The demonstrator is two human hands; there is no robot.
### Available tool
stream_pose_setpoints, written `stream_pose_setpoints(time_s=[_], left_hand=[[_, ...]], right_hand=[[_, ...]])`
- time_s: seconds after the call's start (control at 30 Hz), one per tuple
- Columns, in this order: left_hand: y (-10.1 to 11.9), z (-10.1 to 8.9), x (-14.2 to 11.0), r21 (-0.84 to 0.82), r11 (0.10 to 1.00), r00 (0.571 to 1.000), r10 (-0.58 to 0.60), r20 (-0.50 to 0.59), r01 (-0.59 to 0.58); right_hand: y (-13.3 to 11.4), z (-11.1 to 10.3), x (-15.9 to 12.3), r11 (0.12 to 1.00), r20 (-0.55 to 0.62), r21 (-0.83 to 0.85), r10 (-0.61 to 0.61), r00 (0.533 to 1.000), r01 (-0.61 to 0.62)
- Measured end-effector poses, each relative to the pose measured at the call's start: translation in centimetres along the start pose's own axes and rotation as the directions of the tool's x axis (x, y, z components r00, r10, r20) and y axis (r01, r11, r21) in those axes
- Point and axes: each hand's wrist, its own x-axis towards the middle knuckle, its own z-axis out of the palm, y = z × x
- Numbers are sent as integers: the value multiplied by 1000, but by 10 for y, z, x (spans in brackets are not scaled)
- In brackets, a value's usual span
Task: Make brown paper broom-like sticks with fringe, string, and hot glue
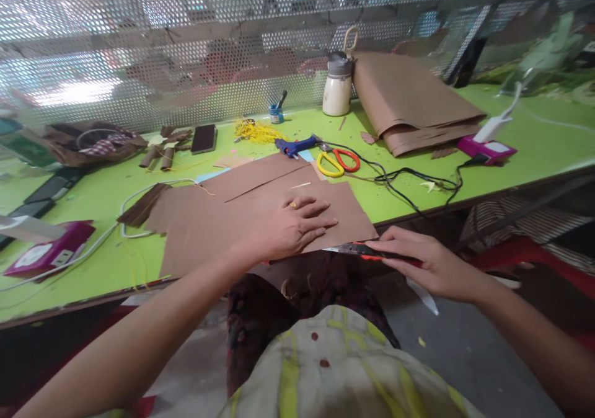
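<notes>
My left hand [300, 222] lies flat on a sheet of brown paper [209, 219], its fingers spread and a ring on one of them. The sheet rests near the table's front edge, with more brown pieces under or beside it. In my right hand [427, 260] is a black and orange utility knife [360, 249], the fingers wrapped round its handle. Its blade points left, along the paper's near edge, below my left fingertips. Whether the blade touches the paper I cannot tell.
Behind the paper lie a blue glue gun [297, 147], scissors [338, 162] with yellow and red handles, yellow shreds [260, 131] and a phone [204, 139]. A bottle [338, 86] stands beside folded brown paper [413, 95]. Purple power sockets [488, 149] and black cords [409, 173] are at right.
</notes>
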Motion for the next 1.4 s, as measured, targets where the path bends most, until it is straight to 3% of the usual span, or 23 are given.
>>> stream_pose_setpoints(time_s=[0.77,1.07,1.17,1.27,1.33,1.4], left_hand=[[3,0,-3,-13,1000,999,-8,-40,8],[4,-7,-2,-59,998,999,21,-37,-23],[0,-24,-13,-130,985,992,109,-64,-116],[-10,-43,-35,-193,973,992,116,-58,-125],[-18,-48,-52,-183,967,984,176,-15,-176],[-25,-46,-67,-161,975,987,158,27,-152]], right_hand=[[-41,34,30,1000,-12,12,4,1000,-4],[-43,44,34,1000,-27,-18,-1,1000,0],[-41,38,32,999,-11,-39,16,1000,-17],[-39,30,28,997,-3,-68,21,1000,-21],[-37,23,26,997,6,-77,16,1000,-15],[-33,17,24,996,11,-83,18,1000,-17]])
